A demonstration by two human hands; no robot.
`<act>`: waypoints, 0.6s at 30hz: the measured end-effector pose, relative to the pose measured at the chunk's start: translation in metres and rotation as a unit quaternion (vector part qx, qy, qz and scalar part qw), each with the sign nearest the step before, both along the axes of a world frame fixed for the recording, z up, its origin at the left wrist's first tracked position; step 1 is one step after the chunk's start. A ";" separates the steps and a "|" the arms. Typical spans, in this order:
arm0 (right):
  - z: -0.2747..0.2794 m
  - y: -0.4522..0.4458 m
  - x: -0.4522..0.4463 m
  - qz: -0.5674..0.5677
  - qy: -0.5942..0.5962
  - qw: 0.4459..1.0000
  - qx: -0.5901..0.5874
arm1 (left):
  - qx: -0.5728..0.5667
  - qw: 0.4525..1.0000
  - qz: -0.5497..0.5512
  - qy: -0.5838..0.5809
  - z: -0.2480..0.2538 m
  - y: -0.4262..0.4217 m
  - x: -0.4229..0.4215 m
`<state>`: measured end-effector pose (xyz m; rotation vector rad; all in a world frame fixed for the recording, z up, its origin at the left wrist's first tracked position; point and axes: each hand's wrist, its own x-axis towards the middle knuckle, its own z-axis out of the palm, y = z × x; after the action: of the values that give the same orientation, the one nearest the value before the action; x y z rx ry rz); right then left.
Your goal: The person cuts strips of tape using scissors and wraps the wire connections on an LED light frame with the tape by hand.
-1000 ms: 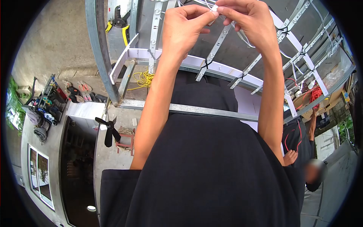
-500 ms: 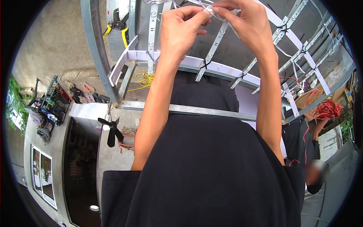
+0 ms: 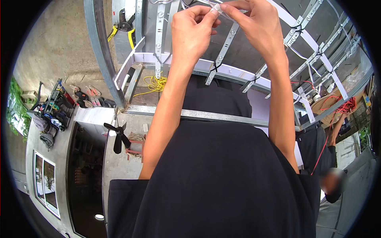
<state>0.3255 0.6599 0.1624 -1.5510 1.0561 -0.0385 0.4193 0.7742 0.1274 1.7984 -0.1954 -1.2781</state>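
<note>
At the top of the head view, my left hand point(image 3: 191, 33) is closed in a pinch on a small white piece point(image 3: 216, 8) joined to thin white wires. My right hand point(image 3: 258, 25) meets it from the other side, thumb and index finger pressed at the same piece. Whether it is tape or a connector, I cannot tell. Below and beside the hands run LED strips point(image 3: 227, 45), tied with black cable ties point(image 3: 215, 67) to a metal frame. One more LED strip point(image 3: 159, 35) lies left of my left hand.
A metal bar point(image 3: 198, 115) crosses before my body. Yellow-handled pliers point(image 3: 131, 39) and a coil of yellow wire point(image 3: 155, 84) are at left. On the right, another person's arm point(image 3: 337, 129) is by a red wire bundle point(image 3: 346, 105). A black fan point(image 3: 118, 137) stands lower left.
My hands have shifted slightly, still pinched together at the white piece. At the right, the other person's hand and the red wire bundle have moved up a little.
</note>
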 end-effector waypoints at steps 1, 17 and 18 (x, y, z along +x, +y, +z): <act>0.000 -0.001 0.001 0.013 0.005 1.000 0.009 | 0.007 1.000 0.001 -0.004 0.001 0.000 0.000; -0.007 0.001 -0.004 -0.053 -0.028 0.994 0.089 | -0.030 0.970 0.073 0.231 0.010 -0.002 0.014; -0.004 0.001 -0.002 -0.055 -0.018 0.993 0.098 | -0.029 0.970 0.072 0.232 0.008 0.001 0.017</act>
<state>0.3237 0.6605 0.1584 -1.3100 1.0836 -0.0364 0.4360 0.7747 0.1353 1.3905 0.1540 -1.5276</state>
